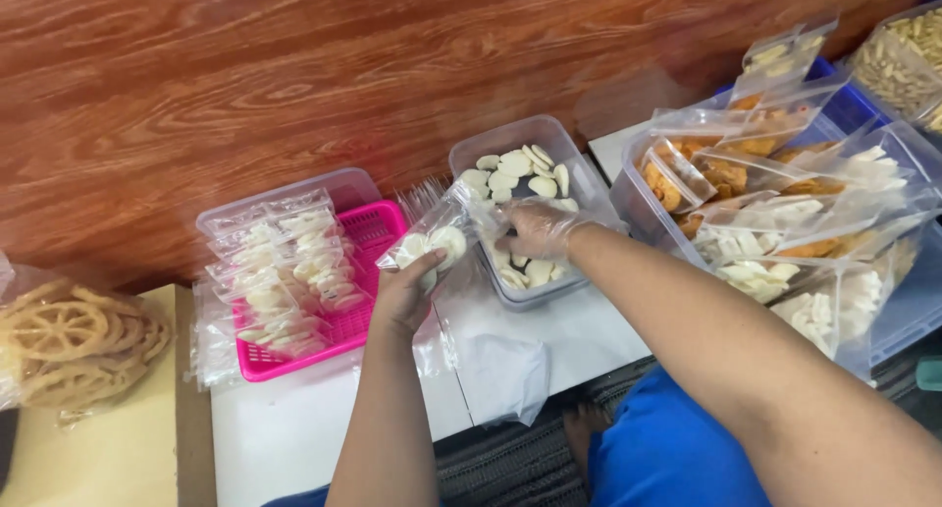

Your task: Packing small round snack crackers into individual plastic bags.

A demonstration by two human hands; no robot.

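1. Head view: the left hand [404, 293] is closed around the lower part of a small clear plastic bag [437, 237], thumb up against its side, holding it tilted with the mouth turned toward the clear tub [579, 178]. The bag hangs in the air just above the white tabletop [294, 433], between the pink basket [378, 222] and the tub, near the table's far edge by the wood-grain wall [294, 65].
2. The right hand [538, 230], in a thin clear glove, is curled at the bag's mouth and over the tub's near end. Its fingertips are blurred, so I cannot tell whether they pinch a chip or the bag's lip.
3. Handling, as I judge it: the bag is feather-light, limp and slick. It wants support from beneath, as the left hand gives, with the rim held open. Squeezing the middle could snap what is inside.
4. The pale round chips [520, 163] in the tub look thin, dry and brittle. I would lift them loosely, a few at a time, not crush them.
5. Looks: the bag is see-through and crinkled, with a few cream-white discs showing inside.
6. Around it: filled packets [280, 281] lie stacked in the pink basket. More sealed packets fill the bins [903, 311] toward the right edge. A bag of lattice-shaped crackers [69, 340] sits at the left.
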